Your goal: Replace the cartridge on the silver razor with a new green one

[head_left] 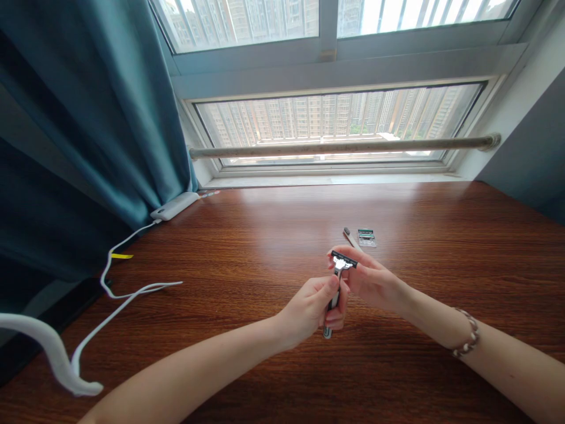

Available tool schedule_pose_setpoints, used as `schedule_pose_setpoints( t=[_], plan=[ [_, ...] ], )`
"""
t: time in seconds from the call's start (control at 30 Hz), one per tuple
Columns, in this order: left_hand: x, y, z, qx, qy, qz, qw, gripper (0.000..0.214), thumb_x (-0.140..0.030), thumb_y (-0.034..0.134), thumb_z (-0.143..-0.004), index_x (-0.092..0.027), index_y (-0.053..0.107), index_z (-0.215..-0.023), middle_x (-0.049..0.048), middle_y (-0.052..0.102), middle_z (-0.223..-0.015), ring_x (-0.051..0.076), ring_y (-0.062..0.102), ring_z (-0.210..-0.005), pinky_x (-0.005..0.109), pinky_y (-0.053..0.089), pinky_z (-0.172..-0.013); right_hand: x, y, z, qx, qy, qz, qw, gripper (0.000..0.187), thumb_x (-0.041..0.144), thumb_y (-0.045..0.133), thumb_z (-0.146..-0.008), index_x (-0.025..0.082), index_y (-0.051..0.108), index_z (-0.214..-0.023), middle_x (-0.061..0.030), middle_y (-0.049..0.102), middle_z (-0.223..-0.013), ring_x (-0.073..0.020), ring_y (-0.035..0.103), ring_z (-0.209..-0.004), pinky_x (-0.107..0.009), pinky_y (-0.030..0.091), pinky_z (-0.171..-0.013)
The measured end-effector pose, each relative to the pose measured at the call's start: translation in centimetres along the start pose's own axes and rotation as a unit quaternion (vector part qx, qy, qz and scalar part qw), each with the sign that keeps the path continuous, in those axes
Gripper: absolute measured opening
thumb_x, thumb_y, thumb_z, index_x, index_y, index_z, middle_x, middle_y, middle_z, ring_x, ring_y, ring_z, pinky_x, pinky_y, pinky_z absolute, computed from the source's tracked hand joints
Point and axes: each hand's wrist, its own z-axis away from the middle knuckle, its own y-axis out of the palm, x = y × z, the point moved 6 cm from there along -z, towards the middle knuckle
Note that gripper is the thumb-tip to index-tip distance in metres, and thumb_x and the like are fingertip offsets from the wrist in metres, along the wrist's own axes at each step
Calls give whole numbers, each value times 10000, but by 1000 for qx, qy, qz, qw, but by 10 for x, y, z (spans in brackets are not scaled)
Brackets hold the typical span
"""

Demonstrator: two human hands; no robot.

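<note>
My left hand is closed around the handle of a razor, holding it upright with the head at the top. The razor's head is wide and dark, with a shiny silver neck below it. My right hand is at the head, its thumb by the right end and its fingers behind and at the left end. Part of the right fingers is hidden behind the razor. Just beyond the hands lie a slim pale-handled item with a dark end, like a small brush, and a clear case with dark-and-green blade cartridges.
The brown wooden table reaches to a window with a horizontal rail. On the left are a blue curtain, a white power strip, a white cable, a yellow strip and a curved white object.
</note>
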Motion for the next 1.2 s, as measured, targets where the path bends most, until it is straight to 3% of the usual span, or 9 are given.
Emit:
schedule_pose_setpoints(
  t=[0.97,1.2],
  plan=[
    [4,-3,0,-9,-26,1,1000,423,-538,453,-775,-138,429,-641,-61,307,-453,45,242,-394,202,211,-423,-2,-8,2,-34,12,33,999,376,314,645,-710,247,562,-1070,-42,559,-1046,-134,527,-862,-287,397,-791],
    [6,-7,-3,-23,22,15,999,414,-523,429,-797,-136,427,-650,-63,280,-454,47,240,-402,197,180,-417,-2,-5,0,-28,12,26,999,364,329,619,-732,227,529,-1070,-37,568,-928,-119,530,-790,-260,405,-720]
  ],
)
